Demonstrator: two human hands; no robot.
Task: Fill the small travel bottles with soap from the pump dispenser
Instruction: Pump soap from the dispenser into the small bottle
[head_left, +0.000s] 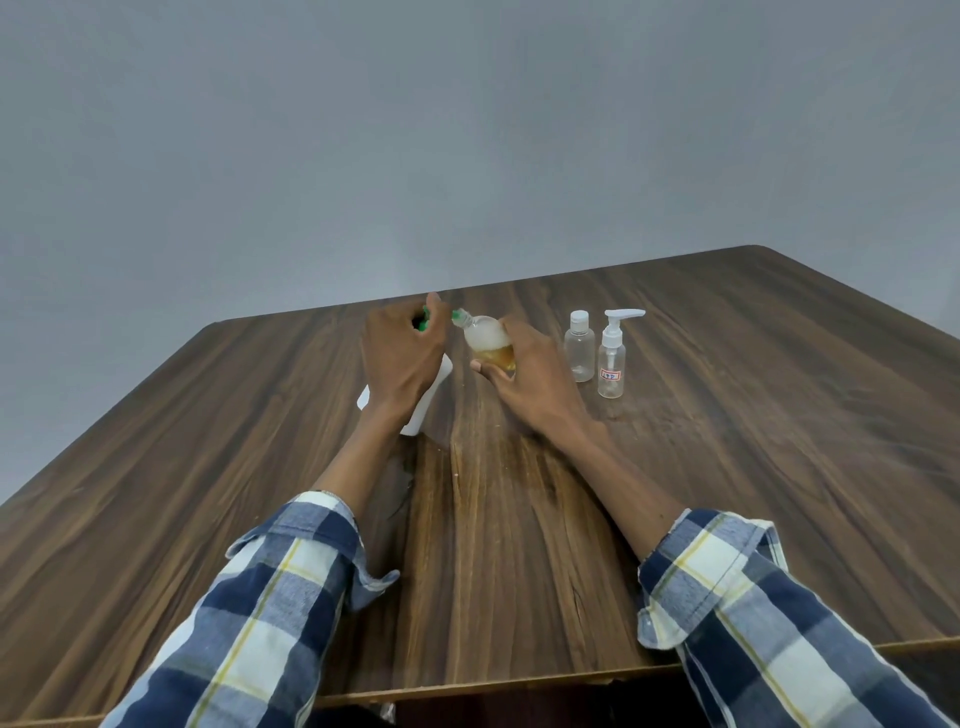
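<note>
wooden table (727, 415) | grey wall (467, 130) behind it

- Pump dispenser (415, 400) stands on the table (727, 467), under the left hand (402, 358); pump head between that hand's fingers (431, 304).
- Tilted travel bottle (488, 343) held in the right hand (530, 374), neck just beside the left fingertips.
- Capped bottle (580, 345) right of the right-hand fingers.
- Spray bottle (613, 353) touching or just beside the capped bottle's right, slightly nearer the person.

Soft, even, fairly dim light; faint sheen on the table (498, 467) at centre frame, weak shadows, wide-angle bending at the edges, slight overall softness
</note>
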